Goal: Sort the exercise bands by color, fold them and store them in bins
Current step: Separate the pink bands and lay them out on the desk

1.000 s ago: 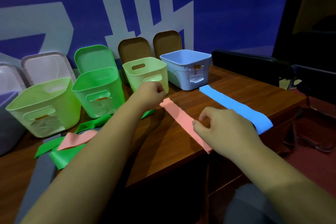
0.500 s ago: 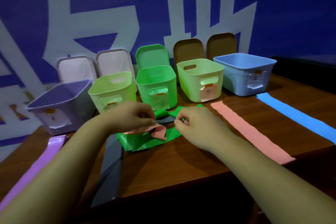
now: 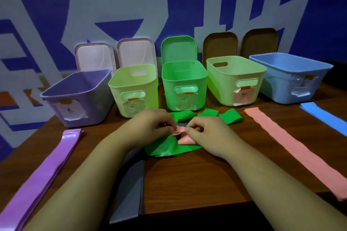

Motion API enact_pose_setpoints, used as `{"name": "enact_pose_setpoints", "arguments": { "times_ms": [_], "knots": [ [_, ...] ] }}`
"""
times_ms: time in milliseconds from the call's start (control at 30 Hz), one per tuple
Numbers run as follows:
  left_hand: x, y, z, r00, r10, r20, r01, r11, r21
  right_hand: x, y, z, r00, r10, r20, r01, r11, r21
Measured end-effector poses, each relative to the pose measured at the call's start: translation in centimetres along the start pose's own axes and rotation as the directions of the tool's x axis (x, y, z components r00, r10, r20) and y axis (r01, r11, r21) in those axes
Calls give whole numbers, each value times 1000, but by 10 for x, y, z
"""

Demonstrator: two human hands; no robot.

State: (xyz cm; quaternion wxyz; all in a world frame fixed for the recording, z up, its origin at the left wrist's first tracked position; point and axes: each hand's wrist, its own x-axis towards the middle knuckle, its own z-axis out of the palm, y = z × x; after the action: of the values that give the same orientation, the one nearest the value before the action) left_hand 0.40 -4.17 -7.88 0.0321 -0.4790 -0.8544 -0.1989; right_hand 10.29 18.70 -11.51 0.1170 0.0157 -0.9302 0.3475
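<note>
Since half a second ago the two hands have drawn closer together over the heap at the middle of the surface (image 3: 197,180). Left hand (image 3: 150,127) and right hand (image 3: 208,135) both have their fingers curled, and each pinches the crumpled pink band (image 3: 185,139), which sits between them with the fingertips almost meeting. That band lies on top of the green band (image 3: 169,149), which spreads out under both hands and reaches back toward the green bin (image 3: 169,90) at the far edge. A grey band (image 3: 131,189) runs from under the left wrist to the near edge. A long pink band (image 3: 293,148) lies flat, well apart from the right hand, running toward the near right corner. A blue band (image 3: 323,116) lies beyond it by the right edge. A purple band (image 3: 47,170) stretches toward the near left corner.
</note>
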Motion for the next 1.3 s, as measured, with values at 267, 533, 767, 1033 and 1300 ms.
{"name": "enact_pose_setpoints", "arguments": {
  "times_ms": [267, 533, 767, 1033, 1300],
  "knots": [
    [-4, -2, 1, 998, 54, -15, -53, 997, 55, 2, 4, 3, 1000, -12, 5, 12, 999, 30],
    [-1, 3, 7, 980, -72, -186, 78, 997, 27, -4, -2, -1, 970, -156, -186, 160, 987, 4],
    [8, 27, -1, 947, -143, -288, 107, 985, -137, -12, -13, 4, 979, -191, -74, 198, 976, 91],
    [16, 51, -13, 945, -183, -271, 90, 942, -322, -7, -3, -2, 980, -7, -198, 33, 991, 126],
    [21, 66, -27, 912, -174, -372, 24, 926, -376, -9, -6, -8, 967, 97, -235, -51, 979, 196]
  ]
}}
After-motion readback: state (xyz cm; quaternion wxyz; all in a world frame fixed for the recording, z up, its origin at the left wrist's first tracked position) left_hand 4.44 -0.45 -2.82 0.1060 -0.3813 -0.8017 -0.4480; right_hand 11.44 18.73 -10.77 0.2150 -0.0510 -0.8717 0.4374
